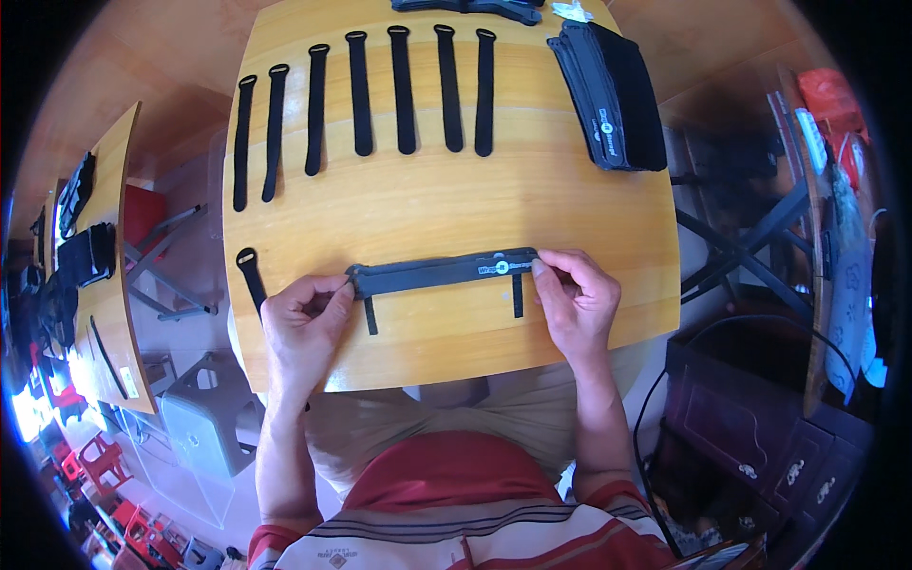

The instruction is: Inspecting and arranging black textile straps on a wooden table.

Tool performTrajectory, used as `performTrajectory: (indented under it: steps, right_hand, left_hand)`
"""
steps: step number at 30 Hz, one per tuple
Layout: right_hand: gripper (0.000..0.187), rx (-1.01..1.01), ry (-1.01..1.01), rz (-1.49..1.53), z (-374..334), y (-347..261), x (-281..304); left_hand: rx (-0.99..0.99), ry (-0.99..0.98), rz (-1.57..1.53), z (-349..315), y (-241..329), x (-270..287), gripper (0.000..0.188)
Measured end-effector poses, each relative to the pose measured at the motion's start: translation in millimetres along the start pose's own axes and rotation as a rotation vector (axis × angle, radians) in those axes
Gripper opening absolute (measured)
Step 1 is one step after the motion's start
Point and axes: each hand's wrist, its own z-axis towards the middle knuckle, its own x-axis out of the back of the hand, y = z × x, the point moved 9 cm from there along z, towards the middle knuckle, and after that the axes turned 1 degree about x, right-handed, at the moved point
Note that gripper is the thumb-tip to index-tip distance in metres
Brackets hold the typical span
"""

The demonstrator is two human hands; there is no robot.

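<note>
A flat dark grey fabric strip (pixel 427 274) with a white printed mark lies lengthwise between my hands, near the front of the table. Two short black tabs stick out from under it toward me. My left hand (pixel 309 318) pinches the strip's left end between thumb and fingers. At the opposite end, my right hand (pixel 578 296) grips it the same way. Partly covered by my left hand is a black strap (pixel 249 271) with a loop at its top. Farther back, several similar black straps (pixel 402 90) are laid out in a row, loops pointing away from me.
A stack of dark folded fabric pieces (pixel 617 100) sits at the table's back right. More dark fabric (pixel 470 8) lies at the far edge. The wooden table (pixel 456 204) ends just before my lap. To the left are another table (pixel 133 285) and a grey stool (pixel 199 418); dark drawers (pixel 731 446) stand right.
</note>
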Motion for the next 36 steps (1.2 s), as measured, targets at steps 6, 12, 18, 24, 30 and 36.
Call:
performTrajectory:
  steps: [6,12,18,24,30,36]
  right_hand:
    - [0.009,-0.045,0.028,0.010,-2,4,0]
    - [0.008,-0.050,0.015,-0.009,-2,7,1]
    - [0.006,-0.079,0.003,-0.025,-2,7,-3]
    - [0.005,-0.090,0.029,-0.020,-2,10,4]
    - [0.006,-0.065,0.015,0.010,-1,7,-1]
    - [0.007,-0.053,0.010,-0.002,-1,5,-3]
  left_hand:
    - [0.045,0.003,-0.035,1,-8,0,0.010]
    - [0.023,-0.003,-0.041,1,-5,1,0.009]
    - [0.057,0.012,-0.004,-2,-5,5,0.011]
    - [0.056,-0.009,-0.020,1,-3,-2,0.012]
    - [0.049,-0.017,-0.007,1,-5,0,0.013]
    - [0.029,-0.027,-0.017,1,-5,0,0.013]
